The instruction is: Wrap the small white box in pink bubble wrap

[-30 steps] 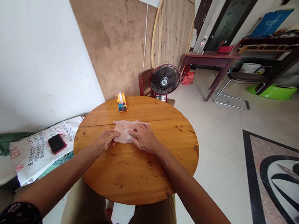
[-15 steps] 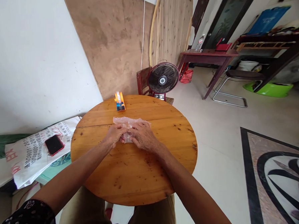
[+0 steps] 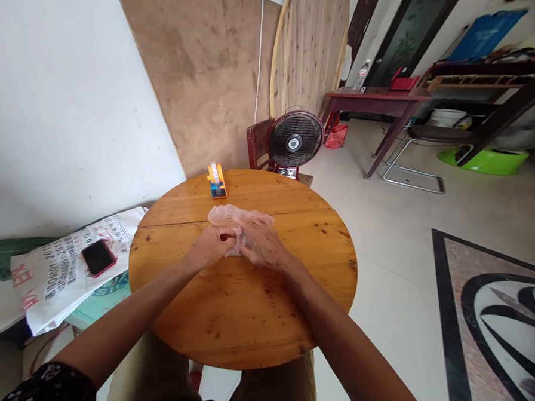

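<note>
Sitting nr plastic (image 3: 226,214): tape disp. (image 3: 217,181)

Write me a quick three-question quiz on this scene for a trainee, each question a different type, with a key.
1. True or false: the bare right hand is well apart from the crumpled, pinkish, translucent plastic sheet.

2. What stands near the far edge of the round, varnished wooden table?
A) a clear plastic bottle
B) a yellow, blue and black tape dispenser
C) a red bag

3. What does the black-screened, red-edged phone lie on?

Key: 1. False, it rests on the sheet. 2. B. 3. A white printed sack.
</note>
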A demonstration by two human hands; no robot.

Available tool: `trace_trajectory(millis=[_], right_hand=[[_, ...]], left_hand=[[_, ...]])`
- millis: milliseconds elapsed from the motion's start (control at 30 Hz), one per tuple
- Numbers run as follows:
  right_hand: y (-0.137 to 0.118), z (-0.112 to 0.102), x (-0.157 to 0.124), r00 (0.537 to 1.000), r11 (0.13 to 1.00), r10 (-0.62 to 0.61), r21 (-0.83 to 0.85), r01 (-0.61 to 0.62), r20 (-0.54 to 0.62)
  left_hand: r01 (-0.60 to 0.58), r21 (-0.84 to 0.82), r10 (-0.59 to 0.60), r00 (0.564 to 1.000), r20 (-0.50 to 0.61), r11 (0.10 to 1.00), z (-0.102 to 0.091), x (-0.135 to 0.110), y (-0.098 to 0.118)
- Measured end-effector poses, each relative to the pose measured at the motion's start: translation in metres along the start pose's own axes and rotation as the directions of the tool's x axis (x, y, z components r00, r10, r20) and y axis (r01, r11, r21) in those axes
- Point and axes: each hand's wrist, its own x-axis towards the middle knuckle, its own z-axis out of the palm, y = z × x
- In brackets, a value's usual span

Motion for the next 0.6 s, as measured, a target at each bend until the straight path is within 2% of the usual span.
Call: trace_trajectory(millis=[67,200,367,600], right_hand=[[0.004,0.0,-0.002,1.0,0.998,0.013,0.063,-0.012,-0.023],[0.015,0.0,-0.004,0.996,0.977,0.067,0.208,-0.054,-0.055],[0.025,0.001,-0.002,0.975,0.964,0.201,0.198,-0.179,-0.093],[0.024,-0.018,-0.01,0.893,0.897,0.441,0.076,-0.435,-0.094]], left_hand=[[-0.098,0.112,0.109,0.99,-0.093,0.989,0.007,-0.002,-0.006],[-0.252,0.289,0.315,0.928,-0.2,0.924,0.017,-0.002,-0.016],[-0.362,0.407,0.472,0.856,-0.212,0.839,0.023,0.0,-0.025],[-0.458,0.458,0.588,0.785,-0.194,0.762,0.027,0.003,-0.033]])
